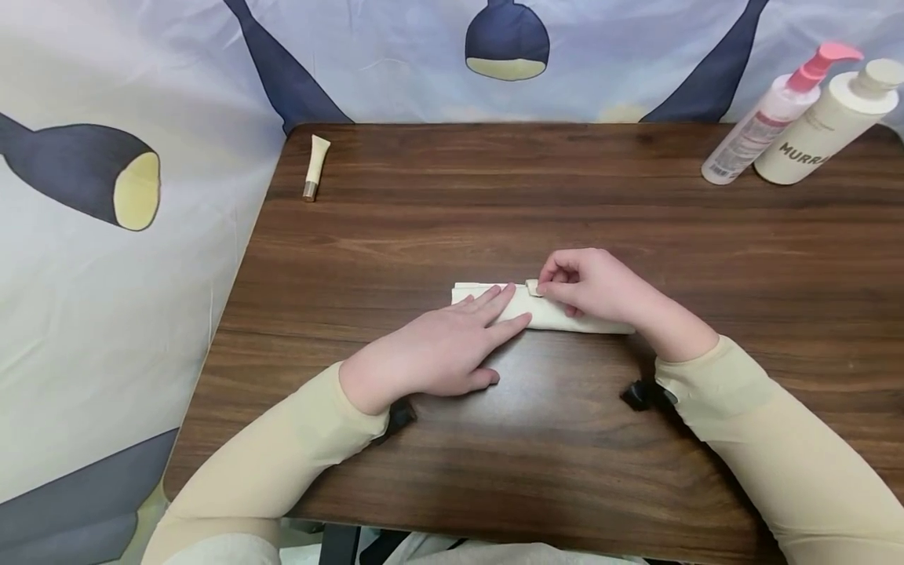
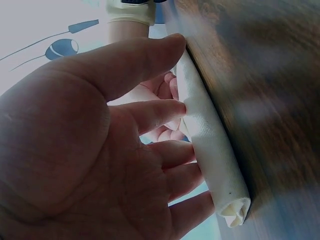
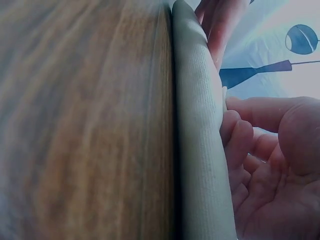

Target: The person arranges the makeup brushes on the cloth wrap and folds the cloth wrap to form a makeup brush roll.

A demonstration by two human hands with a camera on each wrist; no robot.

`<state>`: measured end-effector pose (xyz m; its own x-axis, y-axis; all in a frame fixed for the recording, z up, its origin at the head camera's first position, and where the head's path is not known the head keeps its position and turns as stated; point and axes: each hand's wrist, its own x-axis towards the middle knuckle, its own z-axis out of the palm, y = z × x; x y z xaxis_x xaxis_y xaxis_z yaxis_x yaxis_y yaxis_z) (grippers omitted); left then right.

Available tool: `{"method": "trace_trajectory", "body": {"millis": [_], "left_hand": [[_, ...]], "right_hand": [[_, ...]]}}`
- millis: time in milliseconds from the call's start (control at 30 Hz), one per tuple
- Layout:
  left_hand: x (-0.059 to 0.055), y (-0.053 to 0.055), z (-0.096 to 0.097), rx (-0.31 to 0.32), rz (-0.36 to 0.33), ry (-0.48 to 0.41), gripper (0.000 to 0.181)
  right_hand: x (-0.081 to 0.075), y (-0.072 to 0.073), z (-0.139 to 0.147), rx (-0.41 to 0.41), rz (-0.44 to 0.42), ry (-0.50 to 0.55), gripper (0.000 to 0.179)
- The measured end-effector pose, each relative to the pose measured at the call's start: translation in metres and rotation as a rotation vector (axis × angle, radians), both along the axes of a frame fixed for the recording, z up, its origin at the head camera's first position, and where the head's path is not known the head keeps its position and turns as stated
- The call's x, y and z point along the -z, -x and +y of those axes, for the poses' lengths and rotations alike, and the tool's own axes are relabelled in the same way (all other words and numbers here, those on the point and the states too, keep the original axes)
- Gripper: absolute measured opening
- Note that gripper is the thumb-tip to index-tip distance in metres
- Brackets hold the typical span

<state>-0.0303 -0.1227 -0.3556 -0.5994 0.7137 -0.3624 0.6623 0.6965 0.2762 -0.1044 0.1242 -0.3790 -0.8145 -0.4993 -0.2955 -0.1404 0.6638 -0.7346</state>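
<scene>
A white rolled or folded cloth [image 1: 547, 315] lies lengthwise across the middle of the table in the head view. My left hand [image 1: 445, 347] rests on its left part, fingers straight and spread, thumb out to the side. Near the middle of the cloth's far edge is a small cream tab [image 1: 533, 287], which my right hand [image 1: 600, 284] pinches between thumb and index finger. In the left wrist view, the cloth roll [image 2: 212, 145] shows a spiral end, with the left fingertips touching its side. The tab is mostly hidden by the right fingers in the right wrist view.
A small cream tube [image 1: 317, 161] lies at the table's back left. At the back right stand a pink pump bottle [image 1: 756, 129] and a white bottle [image 1: 819, 129]. Behind the dark wooden table [image 1: 424, 204] hangs a patterned curtain [image 1: 402, 47].
</scene>
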Motion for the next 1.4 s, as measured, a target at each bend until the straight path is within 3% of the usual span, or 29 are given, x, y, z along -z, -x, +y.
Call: {"method": "trace_trajectory", "body": {"millis": [267,567,767,1000,1100,1267,1400], "left_hand": [[0.001,-0.001,0.0,0.0,0.019,0.028,0.08],[0.002,-0.001,0.003,0.008,0.045,0.063,0.079],[0.003,-0.002,0.004,0.012,0.022,0.074,0.078],[0.001,0.0,0.007,0.022,0.054,0.08,0.079],[-0.001,-0.001,0.008,0.024,0.06,0.103,0.078],[-0.003,-0.001,0.01,0.009,0.091,0.127,0.077],[-0.003,-0.002,0.01,0.008,0.063,0.113,0.076]], "right_hand": [[0.004,-0.002,-0.005,-0.033,0.069,-0.004,0.008],[0.004,0.0,-0.004,-0.047,0.053,-0.021,0.012],[0.006,0.0,-0.002,-0.046,-0.019,0.006,0.013],[0.003,0.0,0.002,-0.028,-0.03,0.023,0.017],[0.003,-0.002,0.001,-0.029,0.002,0.016,0.017],[0.002,-0.003,-0.003,-0.023,0.147,-0.014,0.018],[0.003,-0.004,-0.004,-0.02,0.139,-0.027,0.018]]}}
